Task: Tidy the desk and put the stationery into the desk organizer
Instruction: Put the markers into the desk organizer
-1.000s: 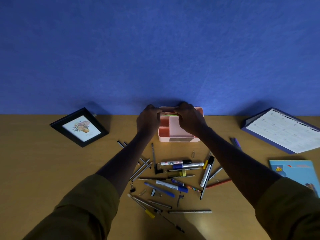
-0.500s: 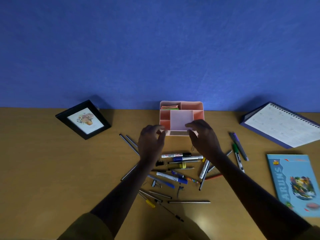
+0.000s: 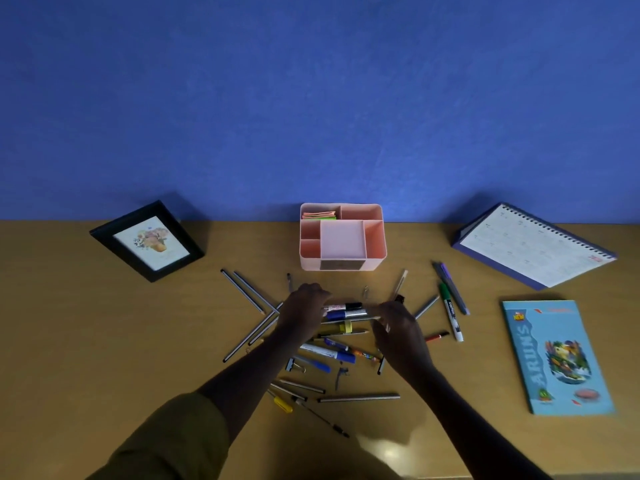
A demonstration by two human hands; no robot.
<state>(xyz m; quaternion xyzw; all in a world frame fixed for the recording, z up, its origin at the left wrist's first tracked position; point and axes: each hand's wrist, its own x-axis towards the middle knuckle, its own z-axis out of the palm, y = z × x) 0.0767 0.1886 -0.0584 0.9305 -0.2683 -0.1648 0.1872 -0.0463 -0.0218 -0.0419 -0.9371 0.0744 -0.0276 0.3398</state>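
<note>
Okay so quick update: a second ago both hands were up at the pink organizer (image 3: pixel 308 263) fussing with the sticky notes (image 3: pixel 318 215), and now those notes sit in the back-left compartment and the hands have dropped down to the pile of pens just in front of it. The left hand (image 3: pixel 304 306) has its grip curled over the butt ends of the two fat markers (image 3: pixel 343 310), the red-labelled one and the blue one lying side by side. The right hand (image 3: pixel 394 327) has its fingertips at the cap ends of the same pair, though honestly I can't tell from here whether it's pinching or just nudging them together. To me that means the notes are done and the pens are next, probably as a bundle. Loads still left though: pencils fanned out left, a green marker (image 3: pixel 450 313) off to the right, clips and pens all over the worktop (image 3: pixel 104 341). The organizer's other slots look empty.
</note>
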